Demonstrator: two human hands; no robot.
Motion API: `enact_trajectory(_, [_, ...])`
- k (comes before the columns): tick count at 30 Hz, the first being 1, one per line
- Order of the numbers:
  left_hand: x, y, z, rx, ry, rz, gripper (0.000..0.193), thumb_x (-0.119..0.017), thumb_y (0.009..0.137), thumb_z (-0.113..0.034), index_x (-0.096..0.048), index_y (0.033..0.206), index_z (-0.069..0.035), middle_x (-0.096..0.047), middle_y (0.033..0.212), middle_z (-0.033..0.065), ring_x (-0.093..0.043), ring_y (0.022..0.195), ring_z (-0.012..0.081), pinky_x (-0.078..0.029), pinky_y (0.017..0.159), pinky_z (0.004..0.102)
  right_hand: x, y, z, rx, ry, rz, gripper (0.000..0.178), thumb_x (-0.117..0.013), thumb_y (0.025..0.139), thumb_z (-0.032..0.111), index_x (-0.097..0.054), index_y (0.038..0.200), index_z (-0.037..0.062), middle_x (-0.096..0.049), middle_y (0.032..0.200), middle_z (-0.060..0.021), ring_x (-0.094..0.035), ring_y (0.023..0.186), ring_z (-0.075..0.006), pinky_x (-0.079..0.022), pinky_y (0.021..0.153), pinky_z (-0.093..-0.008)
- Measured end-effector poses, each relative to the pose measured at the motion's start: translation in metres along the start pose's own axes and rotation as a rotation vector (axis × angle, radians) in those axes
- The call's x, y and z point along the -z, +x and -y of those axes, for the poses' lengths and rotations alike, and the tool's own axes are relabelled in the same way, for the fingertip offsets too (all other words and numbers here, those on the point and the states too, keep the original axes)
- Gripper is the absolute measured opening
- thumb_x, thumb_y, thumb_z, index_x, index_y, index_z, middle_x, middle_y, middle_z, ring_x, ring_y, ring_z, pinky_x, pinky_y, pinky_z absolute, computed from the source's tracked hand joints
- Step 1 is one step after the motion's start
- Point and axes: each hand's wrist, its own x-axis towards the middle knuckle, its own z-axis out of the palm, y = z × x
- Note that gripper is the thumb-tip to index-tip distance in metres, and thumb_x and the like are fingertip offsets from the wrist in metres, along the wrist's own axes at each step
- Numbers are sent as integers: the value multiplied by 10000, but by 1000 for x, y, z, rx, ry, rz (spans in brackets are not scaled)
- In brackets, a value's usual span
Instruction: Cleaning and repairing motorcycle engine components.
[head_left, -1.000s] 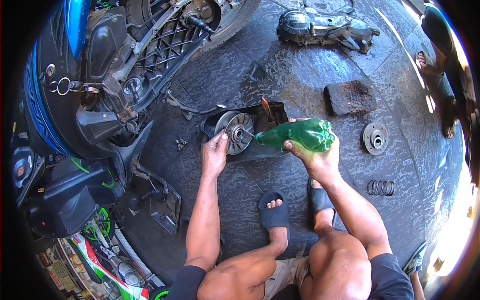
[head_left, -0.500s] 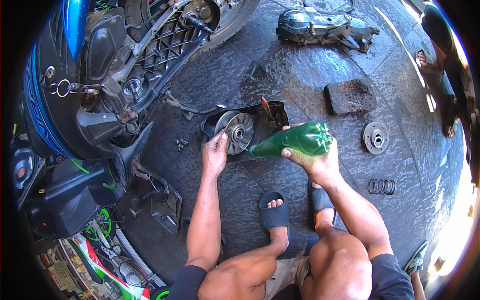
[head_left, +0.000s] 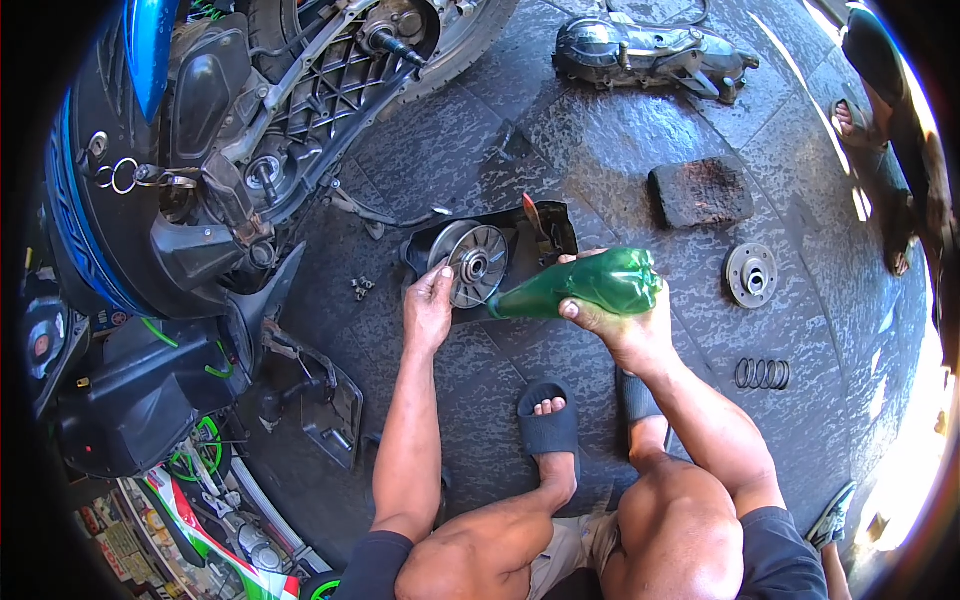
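My left hand [head_left: 430, 305] grips the near left rim of a round finned metal pulley [head_left: 488, 255], thumb on its face and the other fingers mostly hidden behind. The pulley is tilted above a black plastic tray-like cover [head_left: 557, 212] on the floor. In my right hand [head_left: 630, 325] is a green plastic bottle [head_left: 610, 280], lying nearly level with its neck toward the left. The bottle's mouth is at the pulley's lower right edge; whether they touch I cannot tell. A tool with a red tip [head_left: 531, 207] rests in the cover.
A partly dismantled scooter [head_left: 300, 130] fills the left side. On the floor lie an engine casing cover [head_left: 650, 58], a dark block [head_left: 702, 193], a round metal plate with holes [head_left: 751, 276], a coil spring [head_left: 763, 374] and small metal parts [head_left: 362, 289]. Another person's foot [head_left: 845, 118] is at far right.
The bottle has shifted slightly left and down with my right hand, bringing its mouth closer to the pulley's rim. My left hand and the pulley have barely moved.
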Motion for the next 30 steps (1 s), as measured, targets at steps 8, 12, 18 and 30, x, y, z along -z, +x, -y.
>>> enact_trajectory(8, [0,2,8,-8,3,-1,485,-551,998,-423,-619,1305,-54,-695,1036,53,-646,870,119,-550,686,309,4,2,-4,21,-109,49,470,-851,755,106,-630,1150,-19,-711,1103,-120,-666,991,-164,-545,880,-330])
enact_trajectory(12, [3,2,9,-13,-13,-5,477,-553,995,-430,-634,1287,-61,-700,1024,49,-649,869,120,-544,679,300,2,2,-2,-35,41,7,435,-850,760,117,-649,1124,-11,-717,1083,-112,-667,969,-156,-548,856,-323])
enact_trajectory(18, [1,1,6,-30,36,-7,482,-557,992,-435,-638,1280,-58,-704,1008,45,-647,860,113,-537,673,291,1,3,-5,21,48,-67,357,-870,745,181,-674,1000,26,-718,918,-43,-664,831,-117,-533,754,-280])
enact_trajectory(30, [0,3,20,-46,56,-19,452,-560,1001,-398,-628,1296,-63,-696,1008,29,-626,831,89,-524,661,272,4,12,1,181,11,-217,386,-856,756,132,-681,1079,15,-727,961,-74,-675,879,-127,-530,789,-281])
